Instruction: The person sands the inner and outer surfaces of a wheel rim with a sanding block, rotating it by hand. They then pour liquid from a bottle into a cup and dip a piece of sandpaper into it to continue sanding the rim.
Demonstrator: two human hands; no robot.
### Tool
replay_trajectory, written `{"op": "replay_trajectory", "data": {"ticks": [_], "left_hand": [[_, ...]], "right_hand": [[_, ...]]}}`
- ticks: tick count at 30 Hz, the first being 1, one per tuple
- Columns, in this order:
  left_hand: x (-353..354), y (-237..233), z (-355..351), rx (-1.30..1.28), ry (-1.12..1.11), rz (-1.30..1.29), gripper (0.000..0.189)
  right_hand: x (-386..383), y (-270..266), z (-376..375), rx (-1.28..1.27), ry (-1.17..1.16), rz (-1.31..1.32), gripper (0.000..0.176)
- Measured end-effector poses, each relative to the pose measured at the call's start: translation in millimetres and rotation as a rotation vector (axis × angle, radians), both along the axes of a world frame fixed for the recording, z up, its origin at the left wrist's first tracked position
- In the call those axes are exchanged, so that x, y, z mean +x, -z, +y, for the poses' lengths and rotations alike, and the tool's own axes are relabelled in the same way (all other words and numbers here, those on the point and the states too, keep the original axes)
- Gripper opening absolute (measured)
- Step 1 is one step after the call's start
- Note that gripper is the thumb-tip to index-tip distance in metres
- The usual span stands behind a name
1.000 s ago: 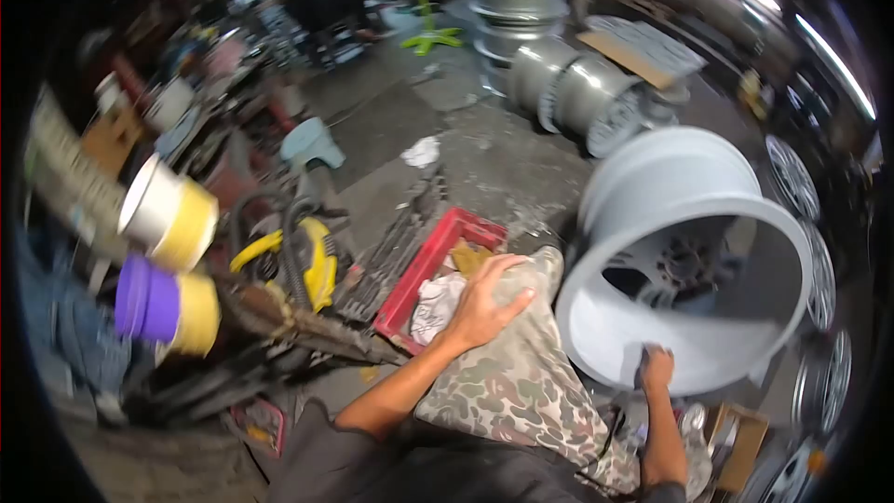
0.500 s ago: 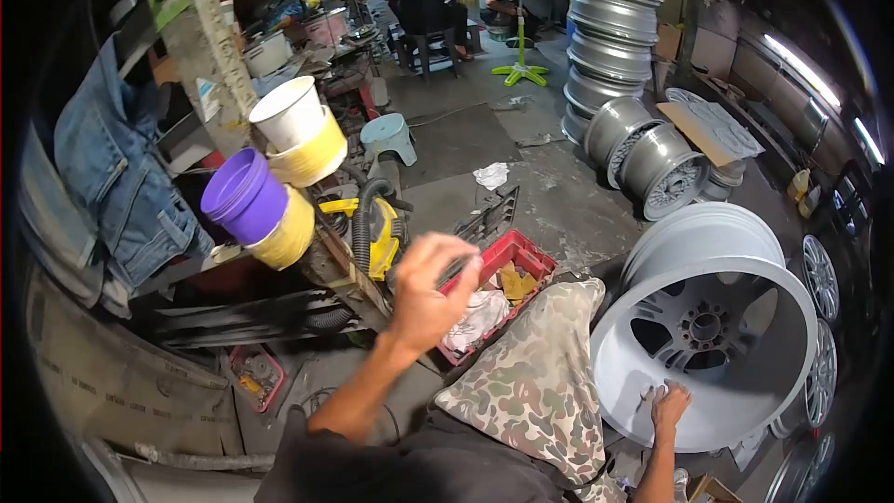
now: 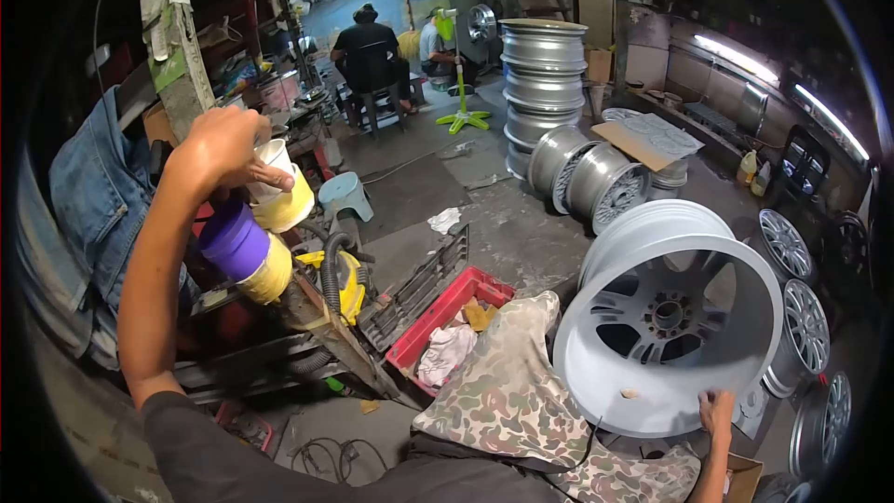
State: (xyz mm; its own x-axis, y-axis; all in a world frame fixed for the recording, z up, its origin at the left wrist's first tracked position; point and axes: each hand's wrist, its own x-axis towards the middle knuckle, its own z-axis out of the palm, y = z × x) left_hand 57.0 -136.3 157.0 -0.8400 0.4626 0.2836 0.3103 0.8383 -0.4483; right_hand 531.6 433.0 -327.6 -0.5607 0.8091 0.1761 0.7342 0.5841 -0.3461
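Wheel, grey and deep-barrelled [image 3: 670,300], serves as our landmark: its open mouth faces us and its long axis runs from that mouth back to the spoked hub, tilted. Our right hand [image 3: 715,408] is the nearer one, at the wheel's near right lip, so the barrel's inside lies ahead and to the left of its fingers. Those fingers are curled; we cannot tell whether they press on the lip or hold anything. Inside the wheel, on the lower wall of the barrel and to the left of that hand, we see a small tan scrap [image 3: 629,394]. Our left hand [image 3: 216,149] is well apart, far to the wheel's left and raised over a white pot [image 3: 271,154], thumb pointing back towards the wheel. Its other fingertips are hidden, so we cannot say whether it grips the pot or only hangs over it. The white pot sits in a yellow holder [image 3: 287,210], farther from us than the purple pot [image 3: 233,240], both left of the wheel. Just beside the wheel's left side lies camouflage cloth [image 3: 503,373], and beyond that, farther left, a red box [image 3: 426,317] with rags.
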Motion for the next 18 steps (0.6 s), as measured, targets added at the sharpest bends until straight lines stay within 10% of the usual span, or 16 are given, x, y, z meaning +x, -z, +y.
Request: {"op": "replay_trajectory", "data": {"ticks": [5,10,18], "left_hand": [[-21,-14,3,0.007,-0.058,-0.174,0.069],[-47,-30,5,0.055,-0.01,-0.226,0.067],[20,-52,77,0.365,0.446,-0.15,0.056]], "right_hand": [[94,22,-59,-0.169,0.122,0.177,0.036],[140,49,-129,-0.247,0.413,0.884,0.06],[121,-19,-207,-0.132,0.583,0.252,0.062]]}}
